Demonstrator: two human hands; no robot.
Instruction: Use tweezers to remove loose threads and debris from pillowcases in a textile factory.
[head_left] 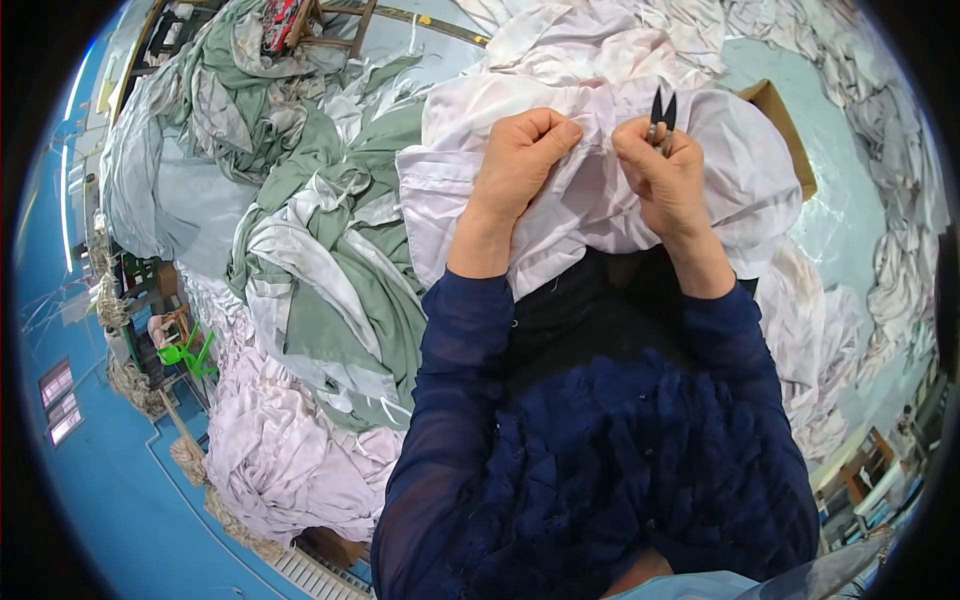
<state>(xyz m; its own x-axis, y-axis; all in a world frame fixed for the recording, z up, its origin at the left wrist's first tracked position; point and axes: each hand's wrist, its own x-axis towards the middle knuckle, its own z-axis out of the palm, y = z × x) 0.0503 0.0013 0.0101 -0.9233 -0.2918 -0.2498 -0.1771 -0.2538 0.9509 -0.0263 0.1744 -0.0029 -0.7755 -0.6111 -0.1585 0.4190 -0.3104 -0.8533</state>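
Observation:
Pale pinkish-white cloth (pixel 560 215) lies gathered across my lap and spreads away in front of me. My left hand (pixel 525 160) is closed on this cloth, thumb pressed against the curled fingers. Just to its right, my right hand (pixel 662 175) is closed around a small pair of thread snips (pixel 664 108). The two dark blades stick up past the fingers, slightly apart and pointing away from me. Most of the snips' handle is hidden in the palm. Whether the right fingers also pinch some cloth, I cannot tell.
Green and white cloth (pixel 345 290) is heaped at the left. A pinkish-white pile (pixel 290 450) lies nearer on that side, with a green plastic chair (pixel 190 352) beyond. Behind the lap cloth at right stands an open cardboard box (pixel 785 135). More pale cloth (pixel 815 340) lies right.

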